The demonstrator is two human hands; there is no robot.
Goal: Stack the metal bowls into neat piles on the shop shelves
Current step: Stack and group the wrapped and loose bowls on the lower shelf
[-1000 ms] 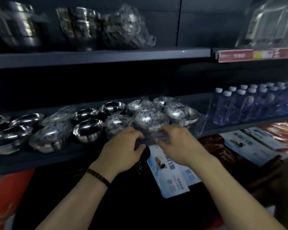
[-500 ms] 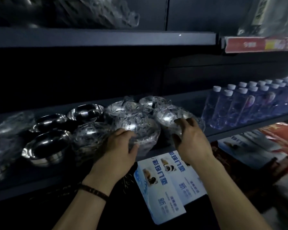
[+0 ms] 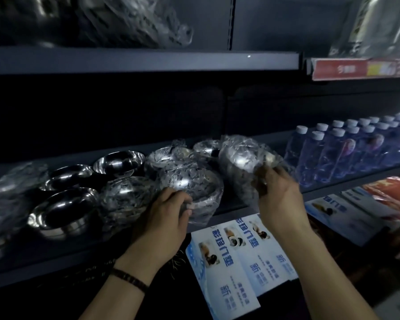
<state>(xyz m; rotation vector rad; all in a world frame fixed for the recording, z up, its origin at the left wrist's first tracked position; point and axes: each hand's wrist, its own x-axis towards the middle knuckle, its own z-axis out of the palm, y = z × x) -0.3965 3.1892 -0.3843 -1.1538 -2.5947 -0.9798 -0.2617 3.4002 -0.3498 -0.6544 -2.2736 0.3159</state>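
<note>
Head view: dim shop shelf (image 3: pixel 56 257); left hand (image 3: pixel 162 218) grips wrapped bowl (image 3: pixel 189 181), right hand (image 3: pixel 280 199) holds second bowl (image 3: pixel 240 158).

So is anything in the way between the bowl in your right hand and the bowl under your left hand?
Nothing visible does. The right hand holds the raised bowl up beside the front bowl, which the left hand holds. Only their plastic wrap covers them.
</note>
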